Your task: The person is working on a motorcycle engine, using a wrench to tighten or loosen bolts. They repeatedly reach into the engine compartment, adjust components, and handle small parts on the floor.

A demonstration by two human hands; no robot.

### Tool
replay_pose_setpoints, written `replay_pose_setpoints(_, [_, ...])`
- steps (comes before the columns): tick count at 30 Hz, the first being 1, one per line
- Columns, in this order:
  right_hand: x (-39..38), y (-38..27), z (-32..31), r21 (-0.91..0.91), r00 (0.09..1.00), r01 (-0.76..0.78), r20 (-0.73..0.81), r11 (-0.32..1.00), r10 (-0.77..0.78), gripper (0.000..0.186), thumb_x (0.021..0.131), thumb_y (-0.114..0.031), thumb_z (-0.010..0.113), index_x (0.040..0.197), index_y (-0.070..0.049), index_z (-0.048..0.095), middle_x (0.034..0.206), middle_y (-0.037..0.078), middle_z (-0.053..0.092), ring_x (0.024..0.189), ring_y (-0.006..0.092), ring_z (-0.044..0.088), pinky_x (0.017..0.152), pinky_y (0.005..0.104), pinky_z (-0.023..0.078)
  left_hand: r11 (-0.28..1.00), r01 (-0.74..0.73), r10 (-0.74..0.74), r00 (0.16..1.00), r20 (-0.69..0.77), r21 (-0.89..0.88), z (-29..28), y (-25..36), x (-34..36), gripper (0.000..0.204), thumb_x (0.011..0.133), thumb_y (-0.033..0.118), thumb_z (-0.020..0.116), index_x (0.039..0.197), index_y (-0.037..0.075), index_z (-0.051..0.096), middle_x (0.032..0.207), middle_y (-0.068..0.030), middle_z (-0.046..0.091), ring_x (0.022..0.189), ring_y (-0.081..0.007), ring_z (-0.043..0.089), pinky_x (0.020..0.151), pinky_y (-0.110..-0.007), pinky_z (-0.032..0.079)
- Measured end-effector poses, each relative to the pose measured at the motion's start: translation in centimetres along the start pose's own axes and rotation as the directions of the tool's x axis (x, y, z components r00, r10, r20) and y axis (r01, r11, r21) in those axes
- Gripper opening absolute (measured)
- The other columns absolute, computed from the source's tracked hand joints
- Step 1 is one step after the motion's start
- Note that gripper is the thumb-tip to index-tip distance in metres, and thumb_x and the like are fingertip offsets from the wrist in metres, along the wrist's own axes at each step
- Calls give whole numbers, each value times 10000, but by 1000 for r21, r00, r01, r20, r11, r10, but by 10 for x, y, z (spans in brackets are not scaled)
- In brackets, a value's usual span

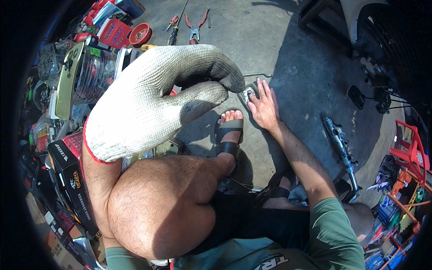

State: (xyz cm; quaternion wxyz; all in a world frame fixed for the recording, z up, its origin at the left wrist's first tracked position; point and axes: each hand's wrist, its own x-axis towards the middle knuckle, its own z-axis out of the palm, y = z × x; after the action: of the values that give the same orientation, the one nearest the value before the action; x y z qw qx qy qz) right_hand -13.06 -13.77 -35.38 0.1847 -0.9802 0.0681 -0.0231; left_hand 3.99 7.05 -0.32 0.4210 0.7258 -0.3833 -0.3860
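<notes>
A white knitted glove with a red cuff covers my left hand, raised in front of my left knee. Its fingers curl down to meet the thumb in a pinch; whatever they may hold is hidden. The glove's fingertips are dark with grime. Close beside them is a small pale, speckled piece, its kind unclear. My bare right hand reaches low to the concrete with its fingers stretched out, thumb side against that piece. Just beyond the fingertips lies a thin metal rod with a bent end.
Red-handled pliers and screwdrivers lie ahead on the concrete. A metal fork-like tube rests at right. Boxes, including a black one, and jars crowd the left. A red plastic chair stands far right.
</notes>
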Motion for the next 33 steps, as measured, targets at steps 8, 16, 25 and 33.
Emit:
replay_pose_setpoints(8, [-3, 12, 1, 204, 973, 17, -228, 979, 30, 365, 869, -97, 682, 1222, -7, 710, 1600, 292, 345, 1480, 441, 340, 1196, 522, 307, 986, -147, 138, 983, -119, -75, 18, -7, -8, 386, 901, 222, 779, 1176, -34, 692, 1080, -114, 715, 1002, -182, 682, 927, -321, 546])
replay_pose_setpoints(16, [0, 8, -1, 162, 993, 37, -117, 986, -18, 324, 895, -155, 678, 1199, -56, 728, 1635, 254, 300, 1528, 407, 262, 1218, 542, 267, 984, -20, 4, 996, -93, -177, 6, -15, -3, 380, 893, 210, 778, 1173, -33, 695, 1073, -114, 719, 984, -178, 682, 912, -321, 549])
replay_pose_setpoints(25, [0, 3, -1, 55, 998, 57, -12, 997, -56, 350, 942, -248, 646, 1248, -86, 703, 1674, 212, 241, 1552, 386, 205, 1224, 597, 223, 999, -37, 38, 998, -53, 19, 4, -6, -1, 364, 893, 202, 773, 1157, -38, 699, 1071, -113, 713, 982, -179, 681, 909, -318, 547])
replay_pose_setpoints(33, [0, 2, 0, 123, 999, 20, -44, 992, -14, 344, 912, -182, 659, 1227, -52, 711, 1658, 243, 264, 1542, 409, 227, 1227, 581, 234, 961, -22, 45, 996, -77, 274, -4, -11, -6, 416, 905, 226, 768, 1217, -32, 672, 1105, -125, 718, 1028, -196, 691, 940, -336, 554])
